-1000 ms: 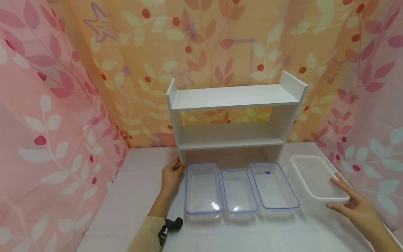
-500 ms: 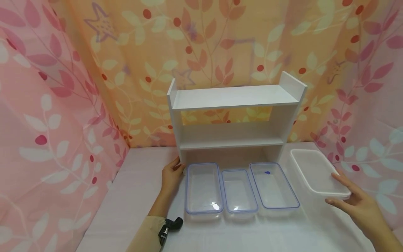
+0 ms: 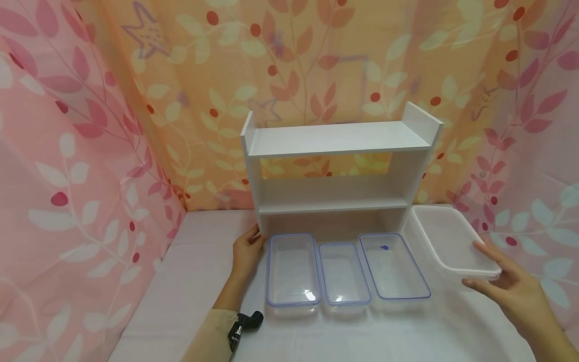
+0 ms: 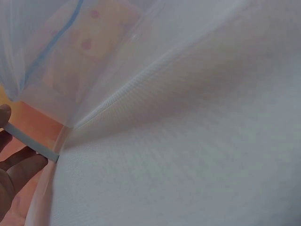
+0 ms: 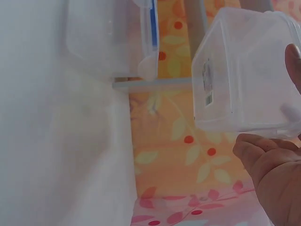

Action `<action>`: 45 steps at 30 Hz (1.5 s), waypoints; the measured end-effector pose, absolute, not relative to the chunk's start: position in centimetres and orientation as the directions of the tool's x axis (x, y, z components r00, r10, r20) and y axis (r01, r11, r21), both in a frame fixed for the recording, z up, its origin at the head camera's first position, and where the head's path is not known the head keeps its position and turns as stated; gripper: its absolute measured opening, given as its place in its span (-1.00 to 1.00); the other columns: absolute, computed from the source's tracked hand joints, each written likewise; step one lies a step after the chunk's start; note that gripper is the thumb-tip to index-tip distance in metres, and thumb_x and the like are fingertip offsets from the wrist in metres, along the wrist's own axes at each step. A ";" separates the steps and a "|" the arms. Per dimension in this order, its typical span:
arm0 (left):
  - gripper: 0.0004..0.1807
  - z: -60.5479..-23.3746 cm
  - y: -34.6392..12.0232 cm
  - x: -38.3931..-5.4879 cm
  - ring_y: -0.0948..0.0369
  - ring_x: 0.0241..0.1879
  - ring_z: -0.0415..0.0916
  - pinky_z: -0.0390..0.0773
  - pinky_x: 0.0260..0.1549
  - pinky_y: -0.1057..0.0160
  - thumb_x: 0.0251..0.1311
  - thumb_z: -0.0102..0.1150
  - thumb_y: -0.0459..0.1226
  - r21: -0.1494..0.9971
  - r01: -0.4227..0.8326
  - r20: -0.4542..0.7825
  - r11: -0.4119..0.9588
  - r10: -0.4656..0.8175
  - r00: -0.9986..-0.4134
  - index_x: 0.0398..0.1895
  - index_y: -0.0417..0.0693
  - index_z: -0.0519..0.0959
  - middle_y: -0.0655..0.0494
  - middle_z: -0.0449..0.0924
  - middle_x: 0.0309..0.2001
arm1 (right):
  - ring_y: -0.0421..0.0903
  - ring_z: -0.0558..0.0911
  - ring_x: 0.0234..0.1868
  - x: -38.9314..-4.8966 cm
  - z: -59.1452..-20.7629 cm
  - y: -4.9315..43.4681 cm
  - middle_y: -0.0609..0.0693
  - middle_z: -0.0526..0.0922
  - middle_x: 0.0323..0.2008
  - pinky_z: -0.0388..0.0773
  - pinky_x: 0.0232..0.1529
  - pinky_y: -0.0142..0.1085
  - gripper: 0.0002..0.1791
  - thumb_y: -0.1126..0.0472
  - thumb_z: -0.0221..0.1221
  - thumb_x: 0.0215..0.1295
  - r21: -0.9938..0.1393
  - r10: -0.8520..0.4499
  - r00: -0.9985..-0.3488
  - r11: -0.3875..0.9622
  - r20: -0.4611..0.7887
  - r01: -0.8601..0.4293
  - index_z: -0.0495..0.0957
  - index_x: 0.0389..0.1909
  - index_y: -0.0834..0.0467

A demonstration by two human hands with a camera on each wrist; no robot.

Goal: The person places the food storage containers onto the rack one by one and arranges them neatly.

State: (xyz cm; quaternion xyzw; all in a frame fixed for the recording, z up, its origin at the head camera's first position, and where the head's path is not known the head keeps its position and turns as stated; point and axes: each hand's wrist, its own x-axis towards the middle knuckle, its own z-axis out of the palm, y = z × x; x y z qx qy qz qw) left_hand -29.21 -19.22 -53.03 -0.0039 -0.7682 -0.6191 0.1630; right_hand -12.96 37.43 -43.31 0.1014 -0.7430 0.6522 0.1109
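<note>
My left hand (image 3: 246, 255) pinches the lower left side panel of a white three-tier shelf (image 3: 339, 140); in the left wrist view, thumb and fingers lie on either side of the panel edge (image 4: 32, 142). At the right, my right hand (image 3: 515, 294) holds a clear, deep food container with a white lid (image 3: 452, 240) by its near right corner. The right wrist view shows this container (image 5: 254, 70) raised off the table, with a small label on its base. Its far left corner is close to the shelf's right panel.
Three clear containers with blue-rimmed lids stand in a row before the shelf: left (image 3: 294, 271), middle (image 3: 345, 274), right (image 3: 395, 266). White cloth covers the table (image 3: 199, 301). Patterned curtains (image 3: 181, 125) enclose the back and sides.
My right hand has carried the white-lidded container away from me and slightly left, closer to the shelf. My left hand and the three blue-rimmed containers have stayed in place.
</note>
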 end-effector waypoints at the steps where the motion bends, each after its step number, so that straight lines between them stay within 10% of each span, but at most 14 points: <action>1: -0.47 -53.0 -19.2 -29.2 0.04 0.13 0.67 0.71 -0.22 0.35 0.29 0.39 -0.25 0.952 0.204 0.251 0.229 -0.196 -0.948 0.33 0.00 0.57 0.06 0.62 0.26 | -0.59 0.50 0.15 -12.9 -43.1 37.2 -0.15 -0.09 0.65 0.60 -0.10 -0.59 -0.10 0.69 0.19 0.23 -0.947 -0.002 -0.956 0.133 0.293 -0.291 0.18 0.57 0.18; 21: -0.47 -53.4 -19.3 -29.3 0.02 0.15 0.65 0.70 -0.18 0.35 0.29 0.39 -0.24 0.952 0.200 0.247 0.230 -0.195 -0.949 0.34 0.01 0.57 0.03 0.61 0.27 | -0.56 0.51 0.17 -12.7 -39.5 33.5 -0.07 -0.03 0.65 0.58 -0.04 -0.60 -0.12 0.70 0.24 0.17 -0.931 0.009 -0.937 0.119 0.349 -0.345 0.25 0.53 0.26; 33: -0.47 -52.7 -19.3 -29.2 0.03 0.15 0.65 0.71 -0.21 0.34 0.29 0.40 -0.25 0.963 0.176 0.217 0.202 -0.206 -0.954 0.34 0.02 0.57 0.01 0.62 0.26 | -0.39 0.65 -0.02 -13.3 -37.9 31.1 -0.18 0.36 0.46 0.64 -0.15 -0.55 -0.12 0.67 0.31 0.11 -0.927 0.059 -0.932 0.143 0.358 -0.347 0.34 0.49 0.21; 45: -0.48 -52.8 -19.1 -29.1 0.00 0.15 0.65 0.73 -0.21 0.27 0.30 0.37 -0.30 0.967 0.173 0.211 0.186 -0.205 -0.956 0.33 -0.04 0.56 -0.05 0.62 0.25 | -0.42 0.61 0.05 -14.0 -36.8 29.1 -0.13 0.21 0.58 0.63 -0.14 -0.56 -0.11 0.62 0.34 0.13 -0.929 0.050 -0.936 0.145 0.350 -0.339 0.34 0.50 0.17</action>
